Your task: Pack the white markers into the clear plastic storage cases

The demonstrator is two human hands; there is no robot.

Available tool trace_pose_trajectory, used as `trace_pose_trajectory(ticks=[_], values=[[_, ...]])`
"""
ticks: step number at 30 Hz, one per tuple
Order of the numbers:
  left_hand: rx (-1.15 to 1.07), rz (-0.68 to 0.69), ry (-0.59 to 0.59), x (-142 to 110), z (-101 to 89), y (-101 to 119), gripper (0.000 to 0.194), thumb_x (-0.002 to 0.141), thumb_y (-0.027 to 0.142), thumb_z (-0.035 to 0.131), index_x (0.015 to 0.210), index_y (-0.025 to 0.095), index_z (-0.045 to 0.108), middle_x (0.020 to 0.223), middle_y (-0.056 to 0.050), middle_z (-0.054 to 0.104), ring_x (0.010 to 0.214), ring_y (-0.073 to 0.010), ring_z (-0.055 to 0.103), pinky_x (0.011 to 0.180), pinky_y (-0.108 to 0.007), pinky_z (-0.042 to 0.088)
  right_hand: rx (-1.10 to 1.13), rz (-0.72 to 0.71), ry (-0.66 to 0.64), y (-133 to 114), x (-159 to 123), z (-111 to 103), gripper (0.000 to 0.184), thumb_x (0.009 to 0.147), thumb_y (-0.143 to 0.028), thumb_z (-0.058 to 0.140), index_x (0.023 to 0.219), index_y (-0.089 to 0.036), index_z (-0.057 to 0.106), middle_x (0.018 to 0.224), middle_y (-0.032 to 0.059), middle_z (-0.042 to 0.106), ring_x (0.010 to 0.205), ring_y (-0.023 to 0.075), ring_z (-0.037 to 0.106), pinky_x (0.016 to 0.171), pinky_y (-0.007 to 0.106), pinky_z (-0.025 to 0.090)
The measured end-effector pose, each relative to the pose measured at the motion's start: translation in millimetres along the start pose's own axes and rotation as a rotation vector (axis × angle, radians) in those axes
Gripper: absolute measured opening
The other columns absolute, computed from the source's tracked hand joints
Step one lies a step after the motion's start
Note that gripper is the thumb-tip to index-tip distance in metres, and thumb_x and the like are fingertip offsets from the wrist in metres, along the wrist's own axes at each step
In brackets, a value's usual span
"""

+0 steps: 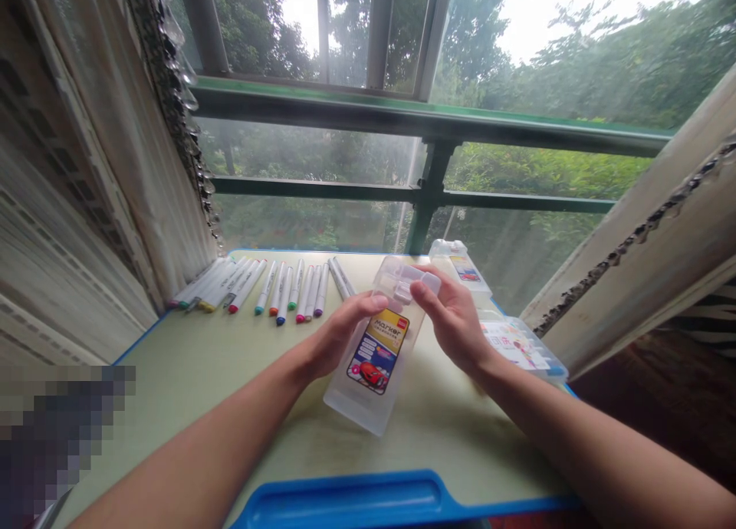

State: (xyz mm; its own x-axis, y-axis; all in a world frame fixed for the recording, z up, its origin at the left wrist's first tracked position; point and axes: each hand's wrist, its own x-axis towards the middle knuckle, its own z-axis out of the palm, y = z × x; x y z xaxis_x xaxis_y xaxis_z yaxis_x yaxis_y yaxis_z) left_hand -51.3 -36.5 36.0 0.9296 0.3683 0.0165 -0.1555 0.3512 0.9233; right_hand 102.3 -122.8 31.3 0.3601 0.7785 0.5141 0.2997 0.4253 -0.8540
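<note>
A frosted plastic marker case [359,402] with a "Marker" label and a red car on it is tilted above the table, between both hands. My left hand [345,326] grips its left side, thumb on the front just above the label. My right hand [454,314] holds the upper right, its thumb by the clasp of the lid [396,272]. The lid looks closed; the fingers behind the case are hidden. Left of the case, several white markers [281,291] with coloured ends lie in a row, and more markers [230,280] lie bunched farther left.
A second frosted case [445,262] stands at the back right of the pale table [189,391]. Nearer, a clear box [534,349] with a printed label sits by the right edge. A blue tray [350,498] runs along the front edge. Curtains [97,130] hang at both sides of the window.
</note>
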Motion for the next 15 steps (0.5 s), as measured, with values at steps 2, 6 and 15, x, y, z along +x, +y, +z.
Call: trace_pose_trajectory(ticks=[2, 6, 15], values=[[0.004, -0.008, 0.015, 0.0, 0.2, 0.2, 0.042, 0.078, 0.046, 0.062, 0.102, 0.013, 0.069, 0.088, -0.010, 0.071, 0.072, -0.0194, 0.063, 0.066, -0.029, 0.047, -0.014, 0.003, 0.009, 0.3, -0.4, 0.1, 0.034, 0.087, -0.049, 0.066, 0.104, -0.020, 0.067, 0.085, 0.0032, 0.070, 0.076, 0.0189, 0.064, 0.063, 0.029, 0.052], [0.017, -0.005, 0.013, 0.0, -0.9, -0.2, 0.043, 0.077, 0.046, 0.065, 0.104, 0.014, 0.068, 0.089, -0.009, 0.070, 0.072, -0.0194, 0.063, 0.066, -0.028, 0.047, -0.074, -0.002, 0.032, -2.9, -1.5, 1.1, 0.032, 0.089, -0.050, 0.063, 0.100, -0.021, 0.068, 0.080, 0.0023, 0.070, 0.073, 0.0195, 0.064, 0.060, 0.029, 0.051], [0.091, 0.033, -0.038, 3.9, -8.3, -5.2, 0.046, 0.079, 0.046, 0.064, 0.112, 0.014, 0.066, 0.088, -0.010, 0.071, 0.073, -0.0210, 0.065, 0.067, -0.030, 0.048, 0.007, 0.047, 0.037, -0.7, -1.6, 1.6, 0.028, 0.088, -0.045, 0.065, 0.098, -0.019, 0.069, 0.084, 0.0026, 0.070, 0.077, 0.0186, 0.063, 0.070, 0.030, 0.050]])
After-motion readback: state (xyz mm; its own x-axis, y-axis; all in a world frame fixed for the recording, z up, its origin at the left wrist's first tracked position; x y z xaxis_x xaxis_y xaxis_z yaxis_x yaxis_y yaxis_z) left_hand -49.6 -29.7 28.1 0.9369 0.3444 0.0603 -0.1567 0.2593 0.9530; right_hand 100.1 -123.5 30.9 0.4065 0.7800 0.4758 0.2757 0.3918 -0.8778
